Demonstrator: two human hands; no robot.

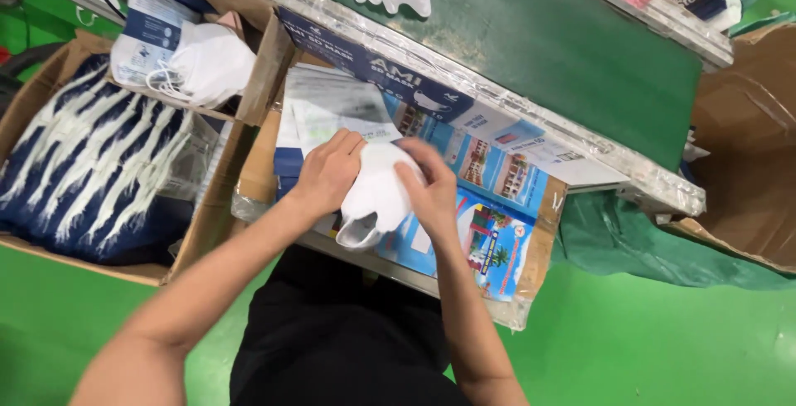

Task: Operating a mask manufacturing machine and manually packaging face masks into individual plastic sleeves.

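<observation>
White mask stack [377,194] between left hand [327,174], right hand [431,190]

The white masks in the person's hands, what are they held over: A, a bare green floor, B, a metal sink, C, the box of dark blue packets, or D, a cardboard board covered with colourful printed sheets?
D: both the left hand and the right hand grip the stack of white masks above the cardboard board faced with colourful printed sheets, which lies across the person's lap.
</observation>
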